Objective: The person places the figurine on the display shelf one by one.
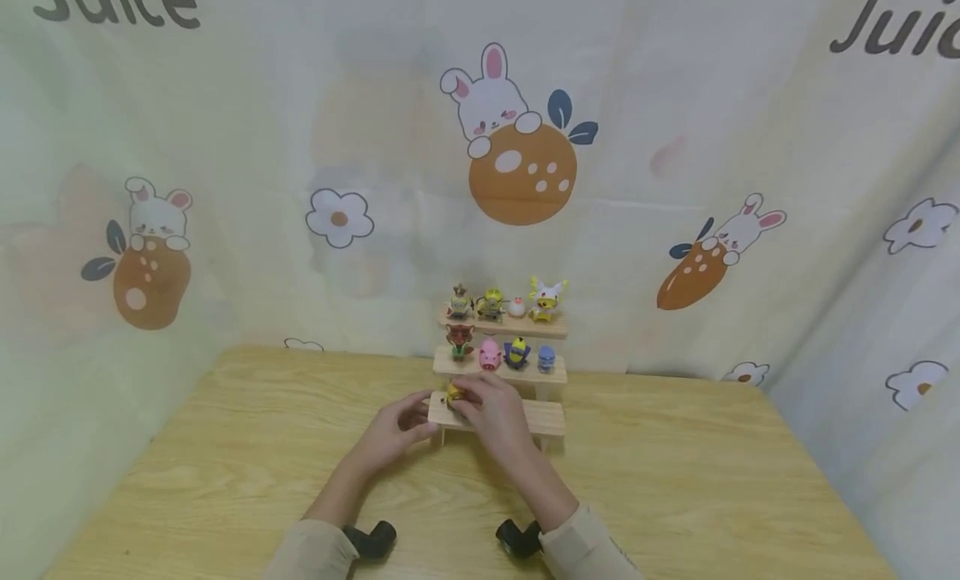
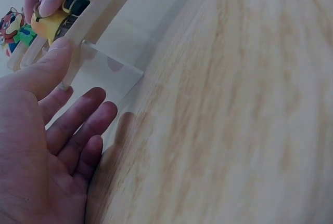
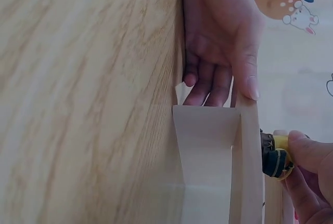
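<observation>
A three-tier wooden display stand [image 1: 543, 417] stands on the table. My right hand [image 1: 495, 413] pinches a small yellow figurine [image 3: 276, 156] with dark lower parts between thumb and fingers, at the left end of the lowest tier. The figurine's base is at the board's top surface, its upper part covered by the fingers. My left hand [image 1: 386, 436] holds the left end of that same board, thumb at its edge and index finger below; the other fingers curl loosely beside the pale side support [image 2: 114, 70]. Just behind, a fox figurine [image 1: 460, 342] stands on the middle tier.
Beside the fox on the middle tier are a pink pig [image 1: 490, 354], a yellow-and-blue figurine [image 1: 517, 353] and a blue one [image 1: 546, 359]. Several more, including a white-capped yellow figurine [image 1: 545, 299], line the top tier. A printed curtain [image 1: 405, 147] hangs behind the wooden table [image 1: 675, 480].
</observation>
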Motion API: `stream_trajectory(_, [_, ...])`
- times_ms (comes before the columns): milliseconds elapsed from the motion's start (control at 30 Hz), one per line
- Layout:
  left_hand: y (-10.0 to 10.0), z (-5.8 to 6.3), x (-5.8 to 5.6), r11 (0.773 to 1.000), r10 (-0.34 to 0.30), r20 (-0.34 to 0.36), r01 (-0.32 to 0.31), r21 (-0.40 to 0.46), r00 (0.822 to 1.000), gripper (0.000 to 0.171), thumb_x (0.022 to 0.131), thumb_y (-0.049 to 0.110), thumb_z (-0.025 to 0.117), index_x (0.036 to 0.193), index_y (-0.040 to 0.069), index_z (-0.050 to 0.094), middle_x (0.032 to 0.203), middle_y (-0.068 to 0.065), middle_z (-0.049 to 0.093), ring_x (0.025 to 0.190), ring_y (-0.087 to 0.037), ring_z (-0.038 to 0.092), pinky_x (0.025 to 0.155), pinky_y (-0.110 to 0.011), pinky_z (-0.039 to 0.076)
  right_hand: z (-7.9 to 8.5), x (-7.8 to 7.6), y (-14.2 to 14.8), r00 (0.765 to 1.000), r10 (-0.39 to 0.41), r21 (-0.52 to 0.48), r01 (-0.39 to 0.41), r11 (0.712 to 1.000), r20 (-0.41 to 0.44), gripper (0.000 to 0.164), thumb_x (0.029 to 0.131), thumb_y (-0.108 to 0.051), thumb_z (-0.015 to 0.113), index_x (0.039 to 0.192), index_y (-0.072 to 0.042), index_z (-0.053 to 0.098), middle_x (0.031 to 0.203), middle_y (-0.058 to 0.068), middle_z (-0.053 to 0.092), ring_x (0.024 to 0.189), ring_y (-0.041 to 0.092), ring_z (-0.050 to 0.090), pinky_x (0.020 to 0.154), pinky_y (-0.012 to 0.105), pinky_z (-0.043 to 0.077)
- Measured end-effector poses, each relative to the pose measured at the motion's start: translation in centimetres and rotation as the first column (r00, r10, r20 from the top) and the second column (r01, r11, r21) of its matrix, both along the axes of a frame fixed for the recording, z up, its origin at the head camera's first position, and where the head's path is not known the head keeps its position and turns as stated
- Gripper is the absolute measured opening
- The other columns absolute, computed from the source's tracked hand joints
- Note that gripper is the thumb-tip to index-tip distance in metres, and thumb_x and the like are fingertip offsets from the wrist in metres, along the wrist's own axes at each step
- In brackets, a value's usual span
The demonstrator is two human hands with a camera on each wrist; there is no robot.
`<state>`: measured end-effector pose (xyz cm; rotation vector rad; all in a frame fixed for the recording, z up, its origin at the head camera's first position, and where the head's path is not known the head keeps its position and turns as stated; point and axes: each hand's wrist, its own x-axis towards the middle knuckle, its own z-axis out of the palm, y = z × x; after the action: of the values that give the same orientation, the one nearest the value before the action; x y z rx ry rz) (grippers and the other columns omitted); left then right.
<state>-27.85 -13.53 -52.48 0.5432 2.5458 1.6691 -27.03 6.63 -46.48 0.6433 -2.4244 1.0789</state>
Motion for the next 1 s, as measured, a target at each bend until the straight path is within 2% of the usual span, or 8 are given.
stream_trajectory(233, [0.04,0.14,-0.03,1.0,-0.004,0.0,0.004,0.005,1.0,0.064,0.087,0.027,0.069,0.141,0.005,0.043,0.118,-0.016,0.064,0.103,-0.025,0.063,0.089,-0.03,0.049,-0.1,-0.11,-0.01,1.0,-0.004,0.0,0.004,1.0,0.017,0.028,0.079,-0.011,0.076,0.106,-0.008,0.072,0.104,0.001,0.067,0.091,0.014,0.068,0.077,0.017,0.053])
stream_trajectory(467, [0.02,-0.06,-0.02,1.0,-0.002,-0.001,0.002,-0.006,1.0,0.063,0.088,0.027,0.068,0.141,0.005,0.044,0.118,-0.015,0.064,0.103,-0.025,0.063,0.087,-0.029,0.049,-0.11,0.12,0.05,1.0,-0.006,0.019,0.006,1.0,-0.014,0.028,0.077,-0.012,0.078,0.105,-0.01,0.071,0.101,0.0,0.066,0.09,0.014,0.066,0.076,0.021,0.054])
stream_trajectory(700, [0.14,0.17,-0.12,1.0,0.004,-0.006,-0.004,-0.012,1.0,0.062,0.087,0.027,0.069,0.14,0.005,0.045,0.117,-0.015,0.065,0.102,-0.024,0.063,0.086,-0.029,0.049,0.01,0.11,0.07,1.0,-0.021,0.029,0.022,0.999,-0.01,0.029,0.076,-0.012,0.079,0.104,-0.011,0.071,0.1,-0.001,0.065,0.09,0.014,0.066,0.078,0.023,0.054])
stream_trajectory(1000, [0.0,-0.02,-0.05,1.0,-0.013,0.007,0.013,0.002,1.0,0.061,0.088,0.023,0.068,0.141,0.004,0.043,0.117,-0.016,0.064,0.103,-0.025,0.063,0.087,-0.027,0.048,0.08,0.44,0.06,1.0,0.008,0.037,-0.009,0.999,0.019,0.027,0.078,-0.01,0.077,0.104,-0.011,0.07,0.102,0.001,0.063,0.091,0.014,0.066,0.078,0.022,0.054])
